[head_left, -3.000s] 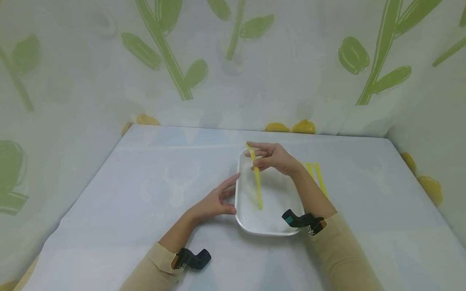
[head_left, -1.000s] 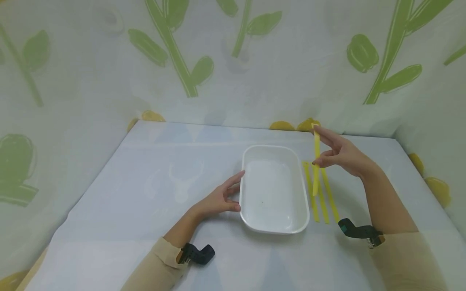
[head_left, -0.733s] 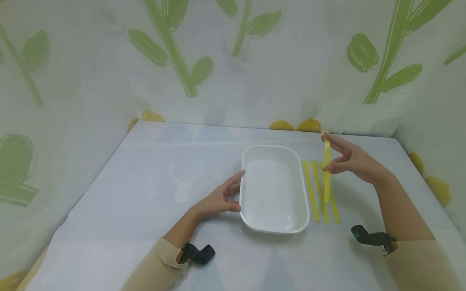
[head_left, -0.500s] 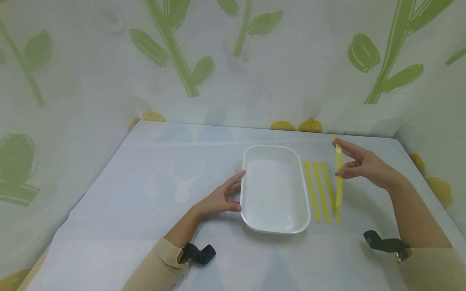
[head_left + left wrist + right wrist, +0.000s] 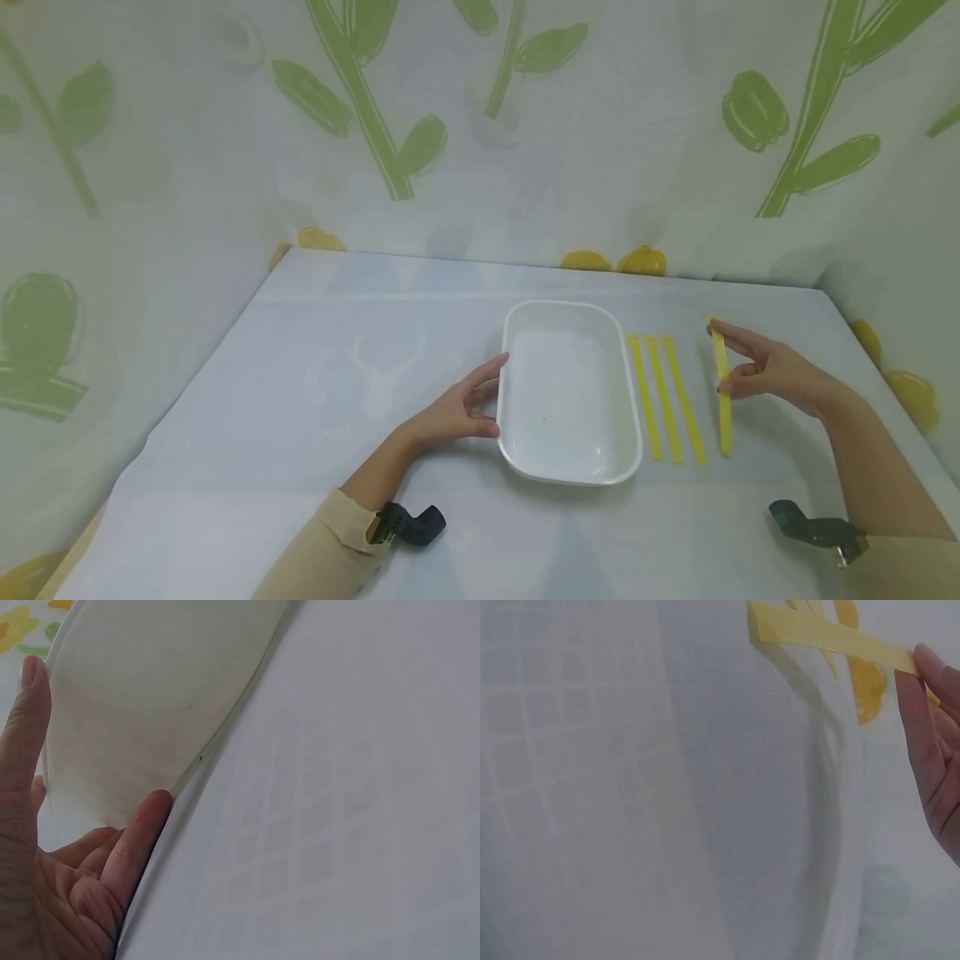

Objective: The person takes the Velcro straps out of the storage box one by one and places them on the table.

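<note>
My right hand (image 5: 783, 377) pinches a flat yellow strip (image 5: 724, 421) between thumb and fingers, low over the right side of the table. Its far end is bent over; in the right wrist view the strip (image 5: 832, 636) sticks out from the fingertips. Several similar strips include one (image 5: 665, 400) lying in a row beside the held one, toward the basin. My left hand (image 5: 452, 412) rests its spread fingers and thumb against the left side of a white rectangular basin (image 5: 566, 392). In the left wrist view, fingertips touch the basin's outer wall (image 5: 165, 697).
The table has a pale patterned cover (image 5: 300, 467). Behind it stands a wall covering (image 5: 622, 125) printed with green plants. Black wrist cameras sit on the left wrist (image 5: 412, 525) and right wrist (image 5: 817, 529).
My right hand has carried the yellow strip from over the basin to the right, past the lying strips, and lowered it toward the table. My left hand stays at the basin.
</note>
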### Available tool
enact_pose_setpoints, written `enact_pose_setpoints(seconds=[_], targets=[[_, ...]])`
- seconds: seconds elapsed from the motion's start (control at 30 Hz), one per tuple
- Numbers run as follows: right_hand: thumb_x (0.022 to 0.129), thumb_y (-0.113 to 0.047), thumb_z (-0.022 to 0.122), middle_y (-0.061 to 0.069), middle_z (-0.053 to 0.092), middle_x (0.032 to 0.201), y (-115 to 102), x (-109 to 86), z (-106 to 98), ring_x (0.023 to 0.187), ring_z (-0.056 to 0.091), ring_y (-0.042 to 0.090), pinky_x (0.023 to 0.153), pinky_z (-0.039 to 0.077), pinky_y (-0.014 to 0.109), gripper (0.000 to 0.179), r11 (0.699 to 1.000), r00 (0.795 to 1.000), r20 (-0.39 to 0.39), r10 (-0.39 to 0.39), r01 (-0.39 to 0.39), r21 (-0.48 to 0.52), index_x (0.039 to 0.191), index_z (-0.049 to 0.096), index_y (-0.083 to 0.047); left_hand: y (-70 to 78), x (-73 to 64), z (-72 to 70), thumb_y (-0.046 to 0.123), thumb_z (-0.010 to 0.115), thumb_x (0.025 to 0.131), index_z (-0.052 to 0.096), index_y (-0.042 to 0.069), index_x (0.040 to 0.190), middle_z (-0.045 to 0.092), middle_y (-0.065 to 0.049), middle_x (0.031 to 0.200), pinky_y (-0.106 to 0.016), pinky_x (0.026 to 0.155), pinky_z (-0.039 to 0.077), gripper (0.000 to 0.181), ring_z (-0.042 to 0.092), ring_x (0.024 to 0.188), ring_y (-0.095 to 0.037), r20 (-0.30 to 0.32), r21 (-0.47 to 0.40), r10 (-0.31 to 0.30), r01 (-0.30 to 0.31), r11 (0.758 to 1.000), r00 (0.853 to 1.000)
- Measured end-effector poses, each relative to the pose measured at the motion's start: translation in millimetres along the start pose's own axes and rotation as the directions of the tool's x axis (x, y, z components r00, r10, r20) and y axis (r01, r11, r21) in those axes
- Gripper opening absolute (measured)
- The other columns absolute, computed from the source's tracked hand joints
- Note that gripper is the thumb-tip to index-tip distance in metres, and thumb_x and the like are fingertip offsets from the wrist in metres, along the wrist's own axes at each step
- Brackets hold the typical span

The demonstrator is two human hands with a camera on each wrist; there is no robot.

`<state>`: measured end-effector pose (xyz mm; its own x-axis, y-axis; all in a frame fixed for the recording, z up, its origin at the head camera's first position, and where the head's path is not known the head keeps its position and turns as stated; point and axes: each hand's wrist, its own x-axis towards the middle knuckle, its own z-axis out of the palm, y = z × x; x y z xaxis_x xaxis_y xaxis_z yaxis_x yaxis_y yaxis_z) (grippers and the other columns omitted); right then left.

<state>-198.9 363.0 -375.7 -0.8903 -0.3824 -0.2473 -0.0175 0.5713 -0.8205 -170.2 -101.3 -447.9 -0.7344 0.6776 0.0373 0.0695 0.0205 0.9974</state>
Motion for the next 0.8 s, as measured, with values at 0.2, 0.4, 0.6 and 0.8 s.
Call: enact_pose_setpoints(seconds=[0.2,0.4,0.6,0.8], targets=[[0.081,-0.006,0.071,0.023,0.011,0.155,8.9,3.4,5.6,0.069,0.060,0.014,0.073,0.049,0.020,0.092,1.000,1.000,-0.009,0.012,-0.012,-0.009,0.152,0.013,-0.012,-0.4,-0.4,-0.4,0.035,0.080,0.073,0.010,0.018,0.153,0.004,-0.003,0.160,-0.038,0.091,0.051,0.108,0.023,0.141,-0.037,0.003,0.002,-0.005,0.005,1.000,1.000],[0.079,-0.014,0.075,0.031,0.013,0.151,12.7,7.8,9.5,0.070,0.059,0.014,0.071,0.044,0.018,0.096,0.995,0.998,-0.023,0.055,-0.056,-0.079,0.151,0.012,-0.006,0.4,-1.1,-1.0,0.041,0.080,0.071,0.010,0.019,0.153,0.005,-0.004,0.160,-0.039,0.092,0.050,0.110,0.023,0.141,-0.037,0.000,0.017,-0.001,0.001,1.000,1.000],[0.079,-0.018,0.075,0.036,0.018,0.148,17.1,8.9,13.1,0.069,0.056,0.013,0.069,0.042,0.019,0.097,0.990,0.998,-0.030,0.057,-0.060,-0.129,0.151,0.012,-0.005,1.3,-1.7,-1.0,0.044,0.080,0.070,0.011,0.019,0.153,0.005,-0.001,0.160,-0.038,0.092,0.050,0.111,0.023,0.141,-0.037,-0.008,0.032,-0.008,0.008,0.999,1.000],[0.077,-0.024,0.077,0.033,0.025,0.147,19.9,13.2,14.6,0.069,0.056,0.014,0.068,0.040,0.021,0.099,0.975,0.996,-0.040,0.083,-0.090,-0.201,0.152,0.014,-0.008,-0.1,-1.5,-1.9,0.044,0.080,0.069,0.010,0.018,0.153,0.005,-0.002,0.160,-0.038,0.091,0.051,0.112,0.023,0.141,-0.037,-0.001,0.017,-0.006,0.006,1.000,1.000]])
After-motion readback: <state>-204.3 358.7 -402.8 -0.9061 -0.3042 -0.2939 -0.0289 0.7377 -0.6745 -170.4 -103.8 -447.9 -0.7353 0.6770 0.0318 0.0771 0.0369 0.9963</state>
